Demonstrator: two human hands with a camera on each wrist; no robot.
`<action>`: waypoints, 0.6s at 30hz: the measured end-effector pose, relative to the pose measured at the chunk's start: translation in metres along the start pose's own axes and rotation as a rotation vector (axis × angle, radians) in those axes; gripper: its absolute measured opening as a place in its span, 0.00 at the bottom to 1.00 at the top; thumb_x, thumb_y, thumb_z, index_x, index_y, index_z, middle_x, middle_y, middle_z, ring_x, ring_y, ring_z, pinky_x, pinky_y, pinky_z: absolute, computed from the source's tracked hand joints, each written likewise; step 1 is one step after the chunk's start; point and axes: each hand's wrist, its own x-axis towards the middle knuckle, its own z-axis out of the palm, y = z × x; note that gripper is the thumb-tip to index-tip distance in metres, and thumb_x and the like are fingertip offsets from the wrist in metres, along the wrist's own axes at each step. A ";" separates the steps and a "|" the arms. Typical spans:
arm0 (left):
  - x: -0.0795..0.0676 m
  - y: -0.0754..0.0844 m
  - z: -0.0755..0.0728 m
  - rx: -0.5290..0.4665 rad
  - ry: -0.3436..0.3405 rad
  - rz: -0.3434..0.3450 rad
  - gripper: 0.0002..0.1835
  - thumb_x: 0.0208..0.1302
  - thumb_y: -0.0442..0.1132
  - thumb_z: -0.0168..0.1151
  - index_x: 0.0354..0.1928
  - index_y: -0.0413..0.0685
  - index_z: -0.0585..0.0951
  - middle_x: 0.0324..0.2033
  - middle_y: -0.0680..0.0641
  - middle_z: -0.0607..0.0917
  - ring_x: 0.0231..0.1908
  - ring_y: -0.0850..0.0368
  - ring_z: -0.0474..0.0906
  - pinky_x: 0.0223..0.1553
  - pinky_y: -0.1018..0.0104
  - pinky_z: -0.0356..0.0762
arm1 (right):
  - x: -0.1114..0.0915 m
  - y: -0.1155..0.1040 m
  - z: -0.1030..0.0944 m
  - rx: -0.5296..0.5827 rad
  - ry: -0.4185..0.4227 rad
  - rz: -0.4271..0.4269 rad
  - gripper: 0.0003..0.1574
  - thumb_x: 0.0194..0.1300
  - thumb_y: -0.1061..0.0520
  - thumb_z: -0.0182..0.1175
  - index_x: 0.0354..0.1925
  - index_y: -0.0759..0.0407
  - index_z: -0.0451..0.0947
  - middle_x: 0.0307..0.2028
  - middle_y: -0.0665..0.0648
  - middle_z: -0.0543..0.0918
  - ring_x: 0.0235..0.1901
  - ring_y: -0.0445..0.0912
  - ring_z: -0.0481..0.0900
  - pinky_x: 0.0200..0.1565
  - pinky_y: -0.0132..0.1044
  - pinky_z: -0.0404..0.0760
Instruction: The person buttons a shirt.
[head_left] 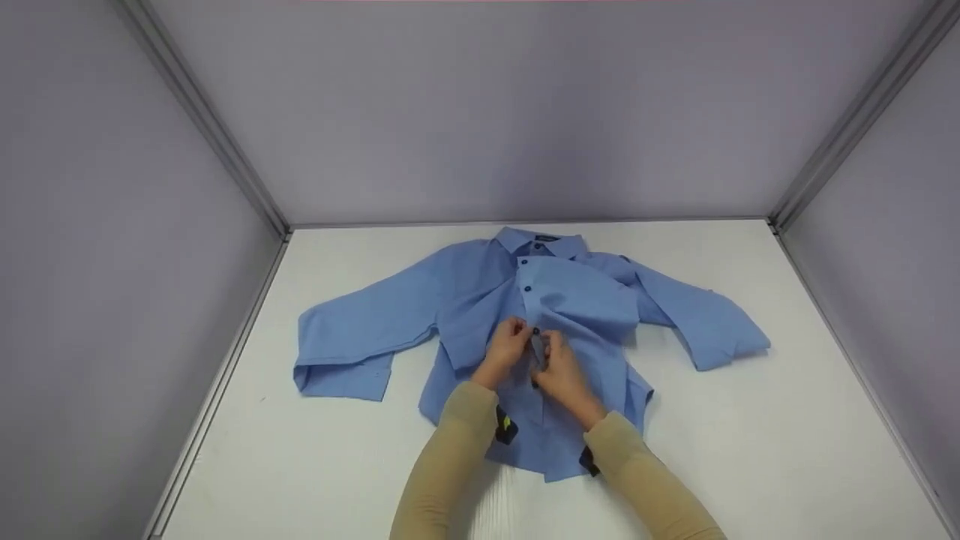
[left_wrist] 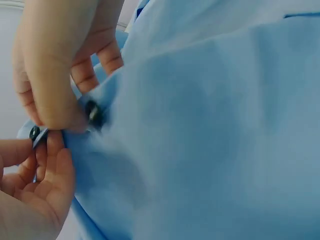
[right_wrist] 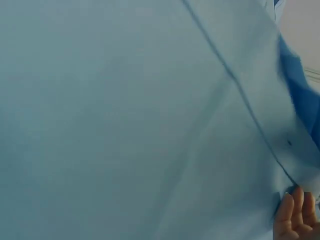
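Observation:
A light blue long-sleeved shirt [head_left: 480,300] with dark buttons lies spread on the white table, its collar at the far side. Over the middle of its front, my left hand [head_left: 508,349] pinches the fabric at the front opening, close beside a dark button [head_left: 536,331]. Just right of it, my right hand [head_left: 562,375] has its fingers curled on the opposite edge, a fold of cloth raised between the hands. The left wrist view shows both hands gathered around the edge, near a dark button [left_wrist: 94,114]. Cloth fills most of the right wrist view, with fingertips [right_wrist: 297,205] at the lower right.
The white table [head_left: 795,435] extends around the shirt. Grey panels [head_left: 525,112] enclose the back and both sides. One sleeve [head_left: 367,322] stretches left with its end folded, and the other sleeve [head_left: 709,319] bends out right. Dark wrist devices [head_left: 507,427] hang under the forearms.

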 end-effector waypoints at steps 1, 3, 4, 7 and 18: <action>0.003 0.003 -0.001 0.007 0.021 0.014 0.08 0.65 0.31 0.45 0.27 0.42 0.65 0.19 0.50 0.65 0.19 0.60 0.62 0.21 0.69 0.61 | 0.000 -0.001 -0.001 -0.014 0.002 -0.002 0.24 0.44 0.70 0.57 0.43 0.64 0.64 0.28 0.55 0.68 0.26 0.47 0.67 0.29 0.40 0.67; 0.007 0.010 -0.004 0.000 0.059 0.041 0.08 0.64 0.30 0.45 0.26 0.42 0.64 0.19 0.50 0.64 0.18 0.60 0.61 0.20 0.69 0.60 | 0.000 -0.003 -0.003 -0.022 0.012 -0.004 0.17 0.45 0.69 0.56 0.37 0.63 0.66 0.27 0.54 0.68 0.25 0.46 0.67 0.28 0.40 0.67; 0.010 0.013 -0.005 0.001 0.077 0.049 0.09 0.64 0.30 0.45 0.25 0.42 0.64 0.19 0.50 0.64 0.18 0.60 0.61 0.20 0.70 0.60 | 0.000 -0.004 -0.004 -0.026 0.022 -0.010 0.14 0.46 0.69 0.55 0.34 0.62 0.67 0.26 0.54 0.68 0.24 0.46 0.67 0.27 0.40 0.66; 0.015 0.021 -0.007 -0.050 0.092 0.064 0.08 0.65 0.31 0.45 0.27 0.41 0.63 0.20 0.49 0.65 0.20 0.60 0.62 0.22 0.69 0.63 | 0.001 -0.003 -0.004 -0.035 0.033 -0.025 0.07 0.53 0.68 0.55 0.31 0.62 0.66 0.24 0.53 0.68 0.23 0.46 0.67 0.26 0.40 0.67; 0.007 0.003 -0.007 -0.014 -0.003 0.045 0.04 0.63 0.31 0.49 0.32 0.36 0.71 0.26 0.48 0.71 0.27 0.59 0.67 0.30 0.67 0.69 | -0.007 0.020 -0.004 -0.164 -0.115 0.033 0.10 0.49 0.72 0.55 0.30 0.64 0.65 0.22 0.56 0.69 0.22 0.48 0.69 0.25 0.42 0.68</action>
